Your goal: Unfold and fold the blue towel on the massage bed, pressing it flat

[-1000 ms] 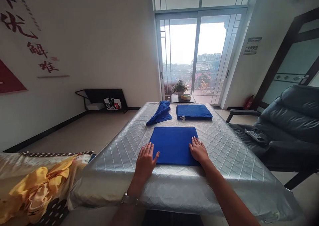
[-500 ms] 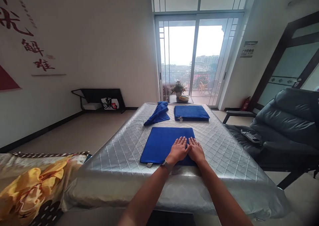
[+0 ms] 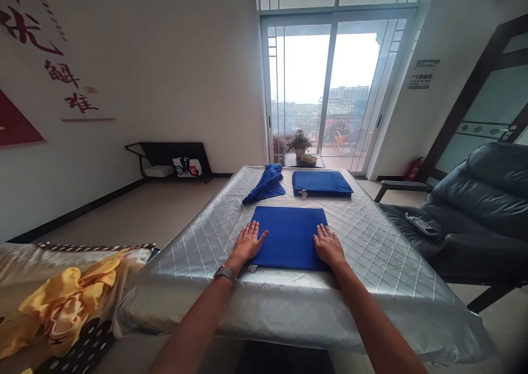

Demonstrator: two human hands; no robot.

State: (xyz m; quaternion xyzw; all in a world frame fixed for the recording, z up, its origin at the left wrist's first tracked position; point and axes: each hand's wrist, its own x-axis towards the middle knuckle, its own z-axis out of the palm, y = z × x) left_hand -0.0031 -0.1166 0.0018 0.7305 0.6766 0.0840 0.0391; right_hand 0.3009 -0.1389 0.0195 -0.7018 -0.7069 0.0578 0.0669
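A folded blue cloth (image 3: 289,236) lies flat and square near the front of the table, with a small white tag at its near left corner. My left hand (image 3: 248,241) rests on its left edge, fingers stretched out and thumb apart. On the right edge lies my right hand (image 3: 329,246), also flat with its fingers extended. Behind them is a neat stack of folded blue cloths (image 3: 322,183), a white tag hanging at its front. A crumpled blue cloth (image 3: 265,184) sits left of that stack.
A silver quilted cover (image 3: 198,253) drapes the table. To the right stands a dark armchair (image 3: 474,209) with a device on its seat. Yellow fabric (image 3: 78,302) is heaped at the lower left. Past the far edge, a potted plant (image 3: 300,143) stands before the glass door.
My left hand has moved from the right part of the folded cloth to its left edge. My right hand stays near the right edge. The view has shifted slightly.
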